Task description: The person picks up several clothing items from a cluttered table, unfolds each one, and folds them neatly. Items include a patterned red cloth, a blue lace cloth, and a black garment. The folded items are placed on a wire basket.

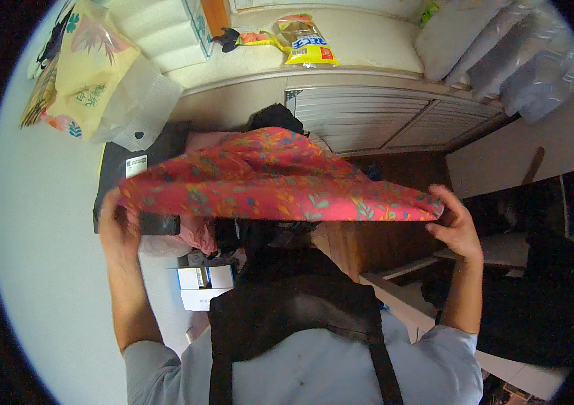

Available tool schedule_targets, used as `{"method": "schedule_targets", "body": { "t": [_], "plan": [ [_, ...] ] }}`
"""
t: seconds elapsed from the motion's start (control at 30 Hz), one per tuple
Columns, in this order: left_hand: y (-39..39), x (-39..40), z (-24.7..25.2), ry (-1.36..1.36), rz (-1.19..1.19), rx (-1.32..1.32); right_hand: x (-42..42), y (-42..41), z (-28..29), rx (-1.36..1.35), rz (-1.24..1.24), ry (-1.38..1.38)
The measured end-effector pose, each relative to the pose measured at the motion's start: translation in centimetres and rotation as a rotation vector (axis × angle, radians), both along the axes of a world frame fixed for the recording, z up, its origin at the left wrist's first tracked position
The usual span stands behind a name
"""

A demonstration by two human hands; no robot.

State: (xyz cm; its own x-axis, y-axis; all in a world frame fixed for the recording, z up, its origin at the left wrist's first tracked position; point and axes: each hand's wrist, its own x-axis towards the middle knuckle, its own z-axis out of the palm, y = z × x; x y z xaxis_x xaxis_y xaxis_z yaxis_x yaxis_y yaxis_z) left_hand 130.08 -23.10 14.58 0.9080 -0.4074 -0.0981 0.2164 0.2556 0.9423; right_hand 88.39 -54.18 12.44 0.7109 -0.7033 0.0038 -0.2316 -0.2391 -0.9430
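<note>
A red cloth with a leaf print [266,187] is stretched out in the air before my chest, its near edge nearly straight and its far part bunched and sloping. My left hand [121,217] grips its left end, somewhat blurred, with the fingers partly behind the fabric. At the other end, my right hand [451,223] holds a corner between fingers and thumb. Below and behind the cloth lie a black package with a white label [137,166] and some pink fabric [198,233], both partly covered.
A yellow printed bag [89,71] stands at the upper left. On the cream ledge [378,40] lies a yellow snack packet [309,43]. A slatted white panel [368,114] is below the ledge. Grey plastic-wrapped items [509,55] hang at upper right; an open white box [206,286] is near my left side.
</note>
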Motion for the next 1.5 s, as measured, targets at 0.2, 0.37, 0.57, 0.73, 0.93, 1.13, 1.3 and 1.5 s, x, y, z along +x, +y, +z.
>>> {"method": "schedule_targets", "body": {
  "t": [0.2,0.37,0.57,0.73,0.93,1.13,1.3,1.5],
  "plan": [
    [-2.9,0.7,9.2,-0.071,0.063,-0.085,0.7,-1.1,6.5,-0.569,-0.092,0.071],
    [-0.5,4.0,11.8,-0.285,-0.013,0.008,1.0,-2.1,10.5,-0.455,-0.209,-0.258],
    [3.0,-0.5,16.5,-0.421,-0.036,0.264,-3.8,-3.7,11.8,-0.183,-0.147,-0.657],
    [3.2,-3.6,10.2,-0.442,-0.426,0.691,-6.1,-2.0,10.8,-0.300,-0.174,-0.620],
    [8.9,-6.8,4.4,-0.076,-0.662,0.560,-6.6,1.0,9.3,-0.167,0.092,-0.644],
    [10.0,-7.1,2.0,-0.708,-1.255,0.641,-6.7,-0.4,7.0,0.013,0.084,-0.656],
    [6.8,-4.6,0.1,-0.105,-0.585,0.512,4.2,-5.2,5.7,0.298,-0.332,-0.319],
    [-2.5,-7.3,-2.2,0.428,-0.447,-0.010,14.3,0.4,0.3,0.138,-0.345,-0.279]
  ]
}}
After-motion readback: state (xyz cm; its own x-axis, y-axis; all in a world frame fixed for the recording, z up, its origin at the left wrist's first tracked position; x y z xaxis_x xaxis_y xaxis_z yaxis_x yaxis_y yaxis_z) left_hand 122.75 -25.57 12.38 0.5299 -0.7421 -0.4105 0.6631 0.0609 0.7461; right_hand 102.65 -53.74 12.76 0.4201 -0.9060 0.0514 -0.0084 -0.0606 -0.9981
